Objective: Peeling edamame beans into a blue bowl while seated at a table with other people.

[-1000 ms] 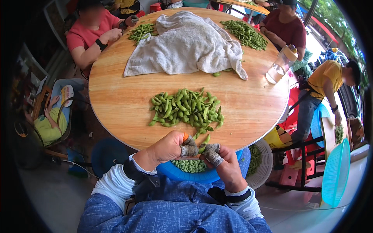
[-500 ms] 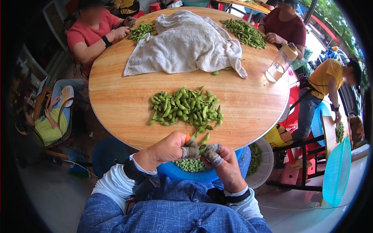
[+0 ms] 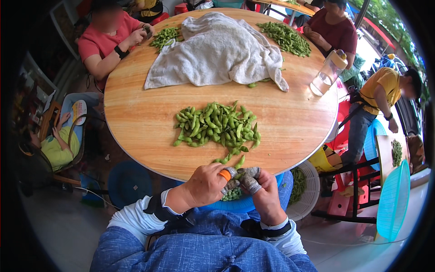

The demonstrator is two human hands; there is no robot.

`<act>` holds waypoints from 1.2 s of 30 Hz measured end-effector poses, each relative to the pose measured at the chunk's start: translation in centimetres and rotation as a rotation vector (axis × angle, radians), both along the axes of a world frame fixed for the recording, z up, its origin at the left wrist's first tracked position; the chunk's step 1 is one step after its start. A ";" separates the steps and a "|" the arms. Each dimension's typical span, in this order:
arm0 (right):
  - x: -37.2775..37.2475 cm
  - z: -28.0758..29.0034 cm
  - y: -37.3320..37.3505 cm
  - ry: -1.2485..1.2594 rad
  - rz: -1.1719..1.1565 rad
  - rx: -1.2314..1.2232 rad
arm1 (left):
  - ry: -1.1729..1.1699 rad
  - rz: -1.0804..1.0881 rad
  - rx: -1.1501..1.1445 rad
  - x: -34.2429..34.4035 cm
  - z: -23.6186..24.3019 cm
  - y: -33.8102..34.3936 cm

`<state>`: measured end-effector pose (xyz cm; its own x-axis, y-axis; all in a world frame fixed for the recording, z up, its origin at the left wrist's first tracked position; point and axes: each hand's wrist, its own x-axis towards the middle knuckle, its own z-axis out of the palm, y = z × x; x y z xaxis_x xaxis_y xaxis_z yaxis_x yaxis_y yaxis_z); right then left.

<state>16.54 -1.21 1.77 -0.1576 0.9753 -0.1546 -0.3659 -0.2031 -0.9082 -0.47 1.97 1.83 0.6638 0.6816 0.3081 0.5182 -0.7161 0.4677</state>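
My left hand (image 3: 204, 183), with grey wraps and an orange band on its fingers, is pinched together with my right hand (image 3: 263, 197) at the table's near edge. Both close around a green pod (image 3: 241, 174), mostly hidden by their wrapped fingertips. Just beyond them loose pods trail from a heap of green bean pods (image 3: 215, 124) on the round wooden table (image 3: 136, 113). Under my hands sits a blue basin (image 3: 238, 206) holding shelled green beans, partly hidden.
A white towel (image 3: 213, 54) covers the table's middle, beside a bottle (image 3: 326, 75). Co-workers (image 3: 99, 54) (image 3: 333, 34) sit at pod heaps. A person in yellow (image 3: 376, 90) bends at the right. A white basket (image 3: 303, 199) and blue basin (image 3: 129, 181) stand low beside me.
My left hand has shifted right and turned, bringing its orange band forward over the pinch. The person in yellow has drawn a hand back from the small pile on the side board.
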 end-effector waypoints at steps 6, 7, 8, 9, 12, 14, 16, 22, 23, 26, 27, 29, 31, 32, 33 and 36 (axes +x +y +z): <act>0.5 -1.9 -0.5 0.112 0.096 0.190 | -0.538 -0.032 -0.102 1.5 -1.4 0.2; 0.6 -2.0 -0.6 0.110 0.094 0.221 | -0.538 -0.034 -0.102 1.4 -1.1 0.2; 0.6 -2.0 -0.6 0.108 0.093 0.252 | -0.523 -0.062 -0.297 1.0 -0.6 0.2; 0.7 -1.8 -0.5 0.108 0.091 0.253 | -0.505 -0.089 -0.491 0.7 -0.2 0.2; 0.8 -1.1 -0.4 0.048 0.095 0.120 | -0.125 0.021 -0.053 0.2 0.7 -0.1; 0.9 -0.9 -0.4 0.070 0.092 0.051 | -0.062 0.006 -0.016 0.2 1.2 -0.3; 0.3 0.1 -0.6 0.075 0.048 0.067 | 0.003 -0.005 0.022 0.0 0.7 -0.3; 0.1 -0.9 -0.8 0.082 -0.007 0.216 | -0.585 -0.109 -0.313 1.4 -0.7 -0.8; 0.2 -0.9 -0.9 0.063 0.004 0.260 | -0.651 -0.100 -0.535 1.3 -0.6 -1.1; 0.7 -1.2 -0.7 -0.068 0.032 0.341 | -0.777 -0.077 -0.996 0.9 -0.8 -1.0; 0.8 -1.1 -0.7 -0.067 0.033 0.342 | -0.840 -0.058 -1.234 0.9 -0.8 -0.9; 1.0 -1.0 -0.7 -0.022 0.059 0.199 | -0.606 0.005 -0.740 1.0 0.4 -0.7; 1.1 -0.8 -0.7 -0.022 0.067 0.151 | -0.362 0.056 -0.259 1.1 1.2 -0.4; 1.2 -0.7 -0.7 -0.021 0.077 0.105 | -0.345 0.079 -0.195 1.0 1.5 -0.2; 1.1 -0.5 -0.7 -0.020 0.078 0.104 | -0.327 0.104 -0.128 0.9 1.7 0.0; 1.0 -0.1 -0.7 -0.020 0.094 0.123 | -0.262 0.090 -0.372 0.5 1.9 0.3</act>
<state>17.59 -1.87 1.65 -0.2470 0.9683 -0.0386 -0.3320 -0.1219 -0.9354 0.07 2.27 3.71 0.5294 0.8289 0.1808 0.4006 -0.4321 0.8080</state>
